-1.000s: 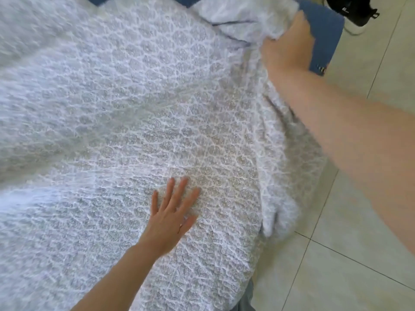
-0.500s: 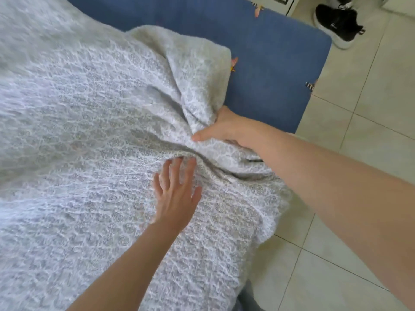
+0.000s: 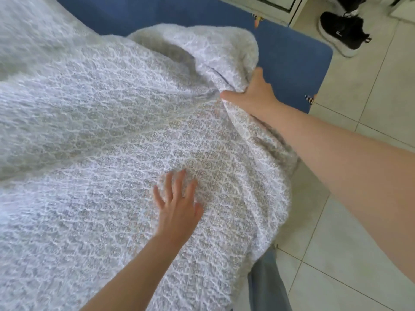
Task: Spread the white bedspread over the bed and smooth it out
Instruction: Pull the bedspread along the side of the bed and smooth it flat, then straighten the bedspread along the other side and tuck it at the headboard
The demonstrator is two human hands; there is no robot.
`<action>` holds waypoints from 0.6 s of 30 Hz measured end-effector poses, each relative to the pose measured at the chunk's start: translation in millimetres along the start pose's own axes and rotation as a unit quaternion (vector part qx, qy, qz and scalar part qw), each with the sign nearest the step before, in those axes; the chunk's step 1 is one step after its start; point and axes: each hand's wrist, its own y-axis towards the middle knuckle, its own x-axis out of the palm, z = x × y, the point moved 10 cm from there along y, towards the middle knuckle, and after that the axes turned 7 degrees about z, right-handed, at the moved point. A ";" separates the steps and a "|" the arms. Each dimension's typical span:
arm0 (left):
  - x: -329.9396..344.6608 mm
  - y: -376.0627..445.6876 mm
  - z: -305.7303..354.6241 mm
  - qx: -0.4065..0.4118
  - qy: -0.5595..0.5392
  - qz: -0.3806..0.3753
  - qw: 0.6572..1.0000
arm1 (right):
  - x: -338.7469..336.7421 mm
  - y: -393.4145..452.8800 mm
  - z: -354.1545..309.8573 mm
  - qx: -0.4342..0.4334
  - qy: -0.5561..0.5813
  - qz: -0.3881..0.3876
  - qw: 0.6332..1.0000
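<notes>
The white bedspread (image 3: 94, 135), with a grey lace-like pattern, covers most of the bed and hangs over its right side. The bed's blue sheet (image 3: 289, 57) shows bare at the far corner. My right hand (image 3: 253, 95) grips a bunched fold of the bedspread near that corner, where the cloth is heaped and folded back on itself. My left hand (image 3: 177, 205) lies flat on the bedspread with fingers spread, nearer to me.
Pale floor tiles (image 3: 363, 254) run along the bed's right side. A black sneaker (image 3: 343, 32) lies on the floor at the top right, beside a white cabinet (image 3: 271, 7). Grey trouser fabric (image 3: 265, 283) shows at the bottom edge of the bed.
My right hand has come back from the far corner with the bunched cloth, baring more blue sheet, then pushed it slightly outward again. My left hand stays flat on the cloth.
</notes>
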 end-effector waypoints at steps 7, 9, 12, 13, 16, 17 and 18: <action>-3.7 54.4 88.4 0.050 -0.029 -0.047 0.997 | 0.7 -26.0 68.8 0.132 -0.148 -0.316 0.928; 2.9 63.6 93.0 0.009 -0.024 -0.084 0.996 | -5.7 -32.4 82.4 0.145 -0.206 -0.356 0.900; 7.8 66.9 92.1 -0.020 -0.020 -0.111 0.993 | -75.8 29.8 87.1 0.072 -0.149 -0.099 0.981; 6.8 66.2 91.8 -0.027 -0.024 -0.113 0.993 | -111.7 46.0 98.2 0.077 -0.103 0.020 0.992; 6.4 66.5 91.3 -0.046 -0.001 -0.124 0.991 | -152.6 48.3 123.3 0.073 -0.083 0.141 0.984; 8.0 66.6 92.6 -0.050 0.010 -0.132 0.990 | -146.0 49.2 127.2 0.061 -0.096 0.125 0.986; 8.5 66.4 93.7 -0.052 0.016 -0.140 0.989 | -137.7 51.0 129.3 0.056 -0.100 0.109 0.987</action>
